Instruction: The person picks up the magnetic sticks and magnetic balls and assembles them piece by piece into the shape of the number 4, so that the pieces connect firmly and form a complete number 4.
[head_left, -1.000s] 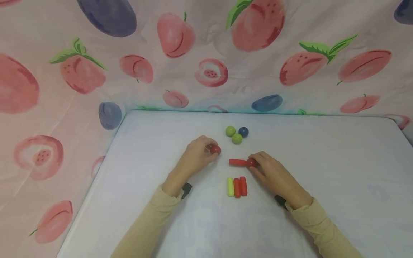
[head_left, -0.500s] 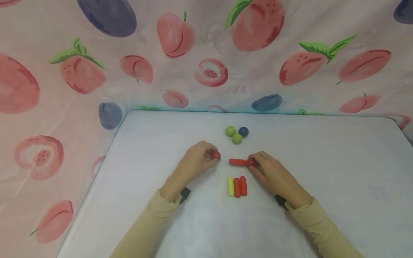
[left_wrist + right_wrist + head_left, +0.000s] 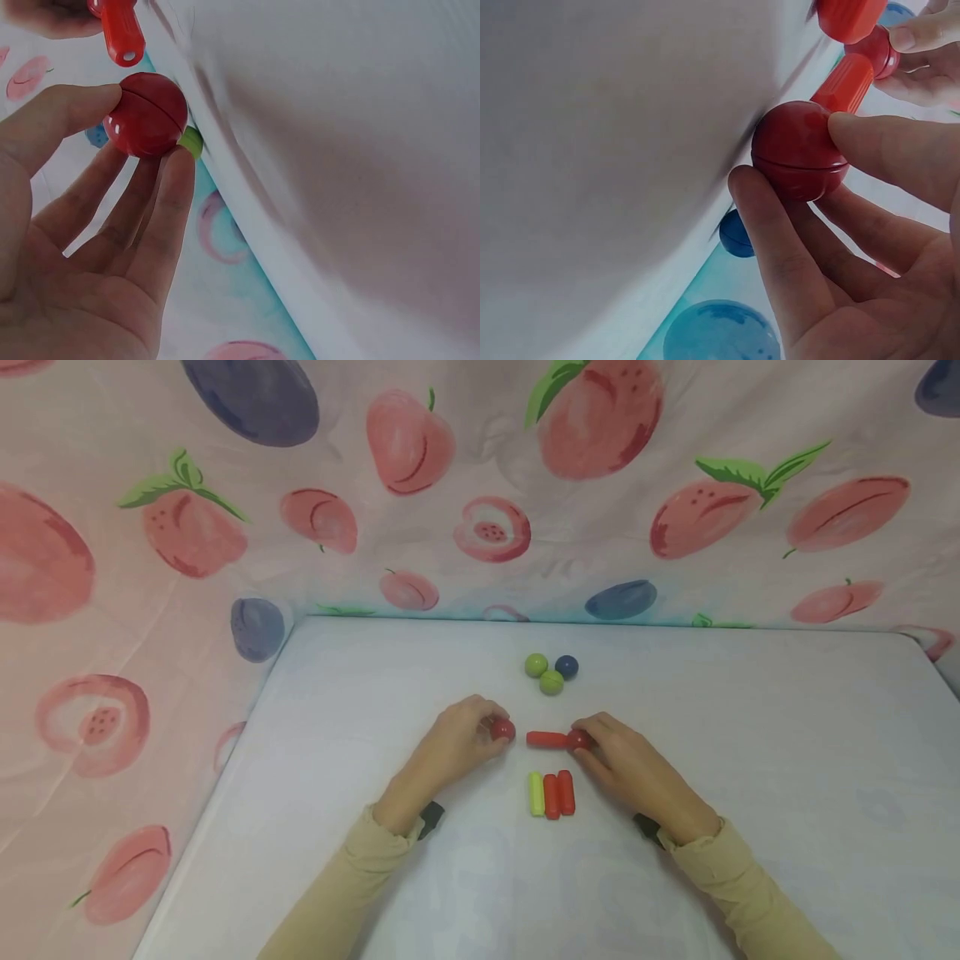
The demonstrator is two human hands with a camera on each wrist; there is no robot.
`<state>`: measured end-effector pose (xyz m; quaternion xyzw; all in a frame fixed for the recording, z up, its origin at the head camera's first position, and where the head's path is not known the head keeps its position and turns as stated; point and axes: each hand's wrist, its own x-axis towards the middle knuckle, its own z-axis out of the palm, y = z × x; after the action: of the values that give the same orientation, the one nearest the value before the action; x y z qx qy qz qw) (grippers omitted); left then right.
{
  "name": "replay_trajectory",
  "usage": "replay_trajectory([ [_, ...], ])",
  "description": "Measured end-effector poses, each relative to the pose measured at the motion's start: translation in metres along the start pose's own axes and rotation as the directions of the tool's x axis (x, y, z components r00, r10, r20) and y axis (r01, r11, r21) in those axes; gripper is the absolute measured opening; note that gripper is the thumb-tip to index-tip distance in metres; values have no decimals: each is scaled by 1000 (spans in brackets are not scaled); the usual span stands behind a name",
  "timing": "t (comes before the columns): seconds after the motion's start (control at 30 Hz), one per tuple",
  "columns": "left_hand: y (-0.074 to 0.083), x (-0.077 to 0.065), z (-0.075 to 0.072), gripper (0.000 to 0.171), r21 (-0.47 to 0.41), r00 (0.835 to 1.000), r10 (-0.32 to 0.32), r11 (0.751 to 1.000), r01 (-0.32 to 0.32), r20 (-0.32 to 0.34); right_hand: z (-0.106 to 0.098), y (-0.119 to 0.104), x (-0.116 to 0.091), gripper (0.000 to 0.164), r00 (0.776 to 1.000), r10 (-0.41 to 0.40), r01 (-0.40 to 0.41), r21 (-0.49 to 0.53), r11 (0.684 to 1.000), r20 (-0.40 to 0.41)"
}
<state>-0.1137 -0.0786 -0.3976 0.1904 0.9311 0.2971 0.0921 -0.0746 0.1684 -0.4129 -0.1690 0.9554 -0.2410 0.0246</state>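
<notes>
In the head view my left hand (image 3: 453,747) pinches a glossy red ball (image 3: 146,112) between thumb and fingertips. Opposite it, my right hand (image 3: 630,768) holds a second red ball (image 3: 799,146) the same way. A short red rod (image 3: 546,739) extends leftward from this second ball, its end against the ball. The rod's free end, which has a small hole in the left wrist view, points at the left hand's ball. A small gap separates that end from the left ball.
Behind the hands lie two green balls (image 3: 551,682) and a dark blue ball (image 3: 567,666). Nearer the person, a yellow rod (image 3: 536,794) lies beside two red rods (image 3: 558,794). All rest on a white table (image 3: 787,760) backed by a fruit-patterned cloth (image 3: 570,535).
My left hand has come toward the person with its ball, level with the rod. The right hand has shifted slightly left with its ball and rod, narrowing the gap.
</notes>
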Motion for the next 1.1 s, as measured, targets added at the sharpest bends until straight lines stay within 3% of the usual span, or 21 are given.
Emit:
replay_trajectory([
  [0.43,2,0,8,28,-14,1000,9,1000,-9,18,0,-4,1,34,1000,-25,25,7,1000,-11],
  [1.1,1,-4,10,31,-72,999,-37,997,39,32,3,-3,1,36,1000,-8,8,6,1000,1],
])
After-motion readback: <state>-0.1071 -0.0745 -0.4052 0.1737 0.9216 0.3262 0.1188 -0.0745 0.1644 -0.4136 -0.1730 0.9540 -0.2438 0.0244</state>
